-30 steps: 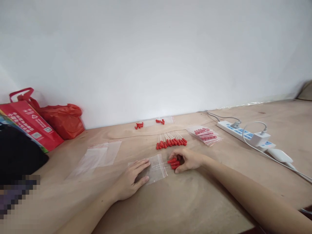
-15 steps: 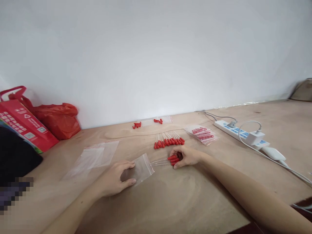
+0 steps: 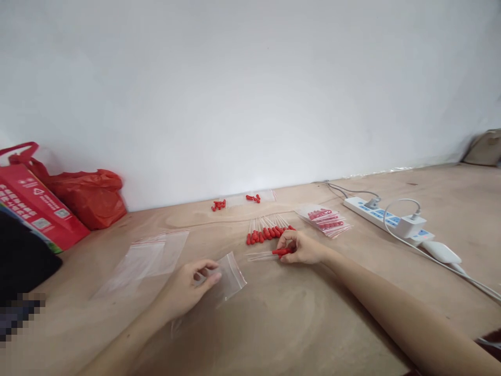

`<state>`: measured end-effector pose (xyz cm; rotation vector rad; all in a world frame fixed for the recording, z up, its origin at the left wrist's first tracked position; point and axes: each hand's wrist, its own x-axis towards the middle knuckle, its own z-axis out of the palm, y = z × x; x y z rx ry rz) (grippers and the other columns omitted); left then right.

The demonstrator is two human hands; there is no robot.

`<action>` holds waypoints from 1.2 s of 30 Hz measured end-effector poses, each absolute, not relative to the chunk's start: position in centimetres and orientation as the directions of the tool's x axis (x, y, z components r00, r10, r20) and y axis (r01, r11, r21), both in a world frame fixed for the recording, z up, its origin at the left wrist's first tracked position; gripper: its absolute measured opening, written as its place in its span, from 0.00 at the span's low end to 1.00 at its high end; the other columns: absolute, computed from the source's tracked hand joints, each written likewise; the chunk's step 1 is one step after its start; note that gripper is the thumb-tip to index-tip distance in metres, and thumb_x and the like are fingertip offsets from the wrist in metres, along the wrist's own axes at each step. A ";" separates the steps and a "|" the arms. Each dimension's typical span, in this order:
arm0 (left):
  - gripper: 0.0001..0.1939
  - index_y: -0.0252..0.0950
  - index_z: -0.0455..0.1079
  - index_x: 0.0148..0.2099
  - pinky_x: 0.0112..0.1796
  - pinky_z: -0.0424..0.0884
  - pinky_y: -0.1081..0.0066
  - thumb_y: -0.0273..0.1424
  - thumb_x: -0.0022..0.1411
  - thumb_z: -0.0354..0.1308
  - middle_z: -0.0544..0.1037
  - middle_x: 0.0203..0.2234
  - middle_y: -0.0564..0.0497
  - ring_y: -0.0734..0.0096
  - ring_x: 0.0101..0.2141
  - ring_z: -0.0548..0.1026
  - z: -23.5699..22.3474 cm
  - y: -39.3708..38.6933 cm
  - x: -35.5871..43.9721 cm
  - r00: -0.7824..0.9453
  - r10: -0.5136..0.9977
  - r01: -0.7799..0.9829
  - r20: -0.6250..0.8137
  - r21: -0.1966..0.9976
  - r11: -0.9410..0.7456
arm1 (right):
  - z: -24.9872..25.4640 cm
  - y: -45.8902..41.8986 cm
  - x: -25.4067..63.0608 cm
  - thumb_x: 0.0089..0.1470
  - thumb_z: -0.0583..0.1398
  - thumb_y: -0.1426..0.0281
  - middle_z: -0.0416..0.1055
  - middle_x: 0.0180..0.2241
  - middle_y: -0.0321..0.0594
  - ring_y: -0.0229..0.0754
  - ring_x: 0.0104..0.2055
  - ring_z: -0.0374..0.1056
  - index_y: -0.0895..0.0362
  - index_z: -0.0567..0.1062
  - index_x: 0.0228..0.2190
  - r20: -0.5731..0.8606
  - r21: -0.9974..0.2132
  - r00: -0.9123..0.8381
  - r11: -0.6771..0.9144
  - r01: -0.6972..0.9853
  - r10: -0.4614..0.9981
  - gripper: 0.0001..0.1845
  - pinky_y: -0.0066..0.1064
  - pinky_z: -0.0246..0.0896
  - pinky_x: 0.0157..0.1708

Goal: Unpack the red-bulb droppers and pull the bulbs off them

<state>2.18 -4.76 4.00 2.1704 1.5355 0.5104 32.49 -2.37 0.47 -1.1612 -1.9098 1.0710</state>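
The two hands are apart: the left hand pinches a transparent zip bag, the right hand grips a few red-bulbed droppers, their stems outside it. Just beyond, a row of loose droppers remains unbagged. Right of that, a stack of bags looks done; flat bags lie unused, leftward on the worktop.

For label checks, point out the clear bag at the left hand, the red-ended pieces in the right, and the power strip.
Clear bag (image 3: 231,278): head view, on its clear film.
Red-ended pieces (image 3: 280,252): head view, on a red end.
Power strip (image 3: 379,213): head view, on its top face.
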 end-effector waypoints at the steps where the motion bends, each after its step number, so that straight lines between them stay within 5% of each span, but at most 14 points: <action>1: 0.18 0.37 0.71 0.37 0.35 0.69 0.67 0.45 0.51 0.54 0.76 0.32 0.49 0.65 0.33 0.73 3.9 -5.0 3.0 0.351 0.937 0.733 -0.004 0.623 -0.272 | 0.3 -2.2 32.5 0.35 0.64 0.68 0.65 0.20 0.30 0.28 0.20 0.58 0.59 0.68 0.26 0.089 -0.914 -0.382 0.228 0.335 0.920 0.14 0.22 0.54 0.19; 5: 0.17 0.33 0.70 0.36 0.36 0.71 0.68 0.42 0.48 0.59 0.76 0.28 0.50 0.69 0.30 0.74 3.8 -5.8 6.9 0.467 0.842 0.478 -0.269 0.878 0.016 | -0.3 -1.8 32.2 0.33 0.65 0.60 0.68 0.20 0.33 0.32 0.21 0.63 0.61 0.69 0.25 0.045 -0.985 -0.320 0.095 0.144 0.946 0.19 0.27 0.61 0.23; 10: 0.14 0.28 0.66 0.40 0.44 0.69 0.68 0.34 0.56 0.56 0.75 0.34 0.41 0.67 0.35 0.75 4.1 -5.4 11.1 0.418 0.781 0.124 -0.464 0.881 0.458 | 0.0 -2.0 31.5 0.38 0.64 0.60 0.68 0.22 0.35 0.32 0.21 0.62 0.60 0.71 0.25 0.228 -0.958 -0.167 0.251 0.136 0.959 0.16 0.27 0.62 0.24; 15: 0.14 0.27 0.66 0.37 0.47 0.67 0.69 0.35 0.62 0.48 0.74 0.37 0.39 0.67 0.41 0.73 4.1 -4.1 13.4 0.364 0.806 -0.141 -0.467 0.828 0.543 | 0.1 -3.6 30.1 0.46 0.58 0.68 0.68 0.30 0.40 0.37 0.32 0.66 0.57 0.72 0.30 0.645 -0.619 -0.205 0.660 0.426 0.736 0.07 0.28 0.64 0.30; 18: 0.11 0.30 0.67 0.36 0.47 0.67 0.72 0.32 0.62 0.48 0.75 0.37 0.43 0.71 0.41 0.73 3.5 -4.2 13.6 0.363 0.816 -0.190 -0.450 0.822 0.537 | -0.3 -4.7 29.1 0.50 0.54 0.72 0.67 0.36 0.43 0.37 0.36 0.66 0.56 0.70 0.36 0.703 -0.370 -0.412 0.792 0.485 0.580 0.10 0.29 0.64 0.34; 23: 0.06 0.31 0.68 0.33 0.40 0.70 0.72 0.26 0.59 0.51 0.76 0.33 0.47 0.73 0.34 0.75 3.1 -4.7 12.4 0.325 0.845 -0.123 -0.424 0.867 0.483 | -0.2 -5.5 28.3 0.51 0.53 0.72 0.65 0.40 0.45 0.39 0.40 0.65 0.56 0.67 0.41 0.668 -0.137 -0.610 0.877 0.461 0.426 0.14 0.30 0.64 0.36; 26: 0.04 0.32 0.67 0.31 0.35 0.70 0.72 0.28 0.53 0.58 0.76 0.26 0.51 0.74 0.28 0.74 4.3 -2.9 10.7 0.279 0.906 0.040 -0.317 0.947 0.319 | 0.1 -5.5 28.5 0.50 0.54 0.70 0.62 0.45 0.46 0.41 0.45 0.62 0.56 0.61 0.48 0.677 -0.149 -0.604 0.882 0.446 0.420 0.21 0.32 0.62 0.40; 29: 0.07 0.32 0.67 0.27 0.31 0.68 0.74 0.30 0.48 0.60 0.75 0.20 0.53 0.75 0.23 0.73 5.9 0.9 9.1 0.286 0.900 0.374 -0.330 0.903 0.212 | 0.1 -5.0 29.1 0.51 0.53 0.69 0.63 0.42 0.45 0.40 0.43 0.63 0.55 0.63 0.46 0.668 -0.213 -0.547 0.834 0.509 0.504 0.19 0.31 0.62 0.39; 36: 0.06 0.31 0.68 0.18 0.23 0.65 0.80 0.26 0.44 0.60 0.73 0.15 0.51 0.80 0.17 0.67 5.4 8.9 9.5 0.257 0.829 0.556 -0.496 0.778 0.293 | -0.7 -3.8 30.2 0.50 0.54 0.71 0.63 0.41 0.45 0.39 0.38 0.64 0.56 0.68 0.40 0.617 -0.205 -0.522 0.761 0.615 0.588 0.13 0.30 0.62 0.36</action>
